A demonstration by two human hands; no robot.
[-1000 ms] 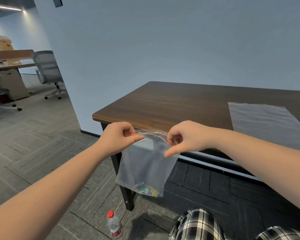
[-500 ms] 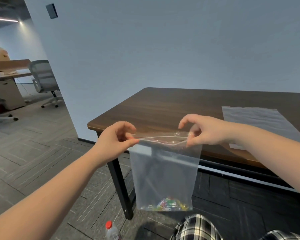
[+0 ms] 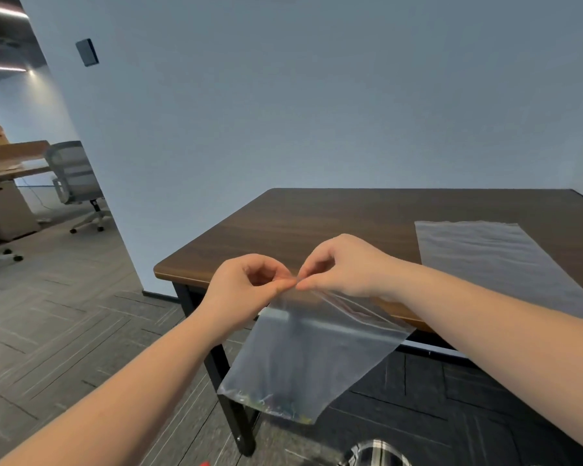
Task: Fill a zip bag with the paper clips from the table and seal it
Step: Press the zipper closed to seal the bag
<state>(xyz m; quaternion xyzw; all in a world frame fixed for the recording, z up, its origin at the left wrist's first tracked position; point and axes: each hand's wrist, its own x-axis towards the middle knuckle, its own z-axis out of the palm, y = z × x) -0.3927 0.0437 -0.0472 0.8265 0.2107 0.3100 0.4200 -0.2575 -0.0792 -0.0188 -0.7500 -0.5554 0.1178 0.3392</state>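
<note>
dark table [image 3: 317,230] behind; hands [image 3: 295,280] pinch zip bag [image 3: 317,351] corner.

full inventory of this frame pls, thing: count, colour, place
clear plastic zip bag: 1, transparent, hanging below both hands in front of the table edge
small paper clips: several, mixed colours, bottom of the zip bag; blurred, no count
dark brown wooden table: 1, black legs, centre-right
flat clear plastic sheet: 1, translucent, lying on the table at right
grey mesh office chair: 1, far left background
light wooden desk: 1, far left
dark wall box: 1, upper left wall
left hand: pinching the bag's top edge
right hand: pinching the same edge, fingertips meeting the left's
</note>
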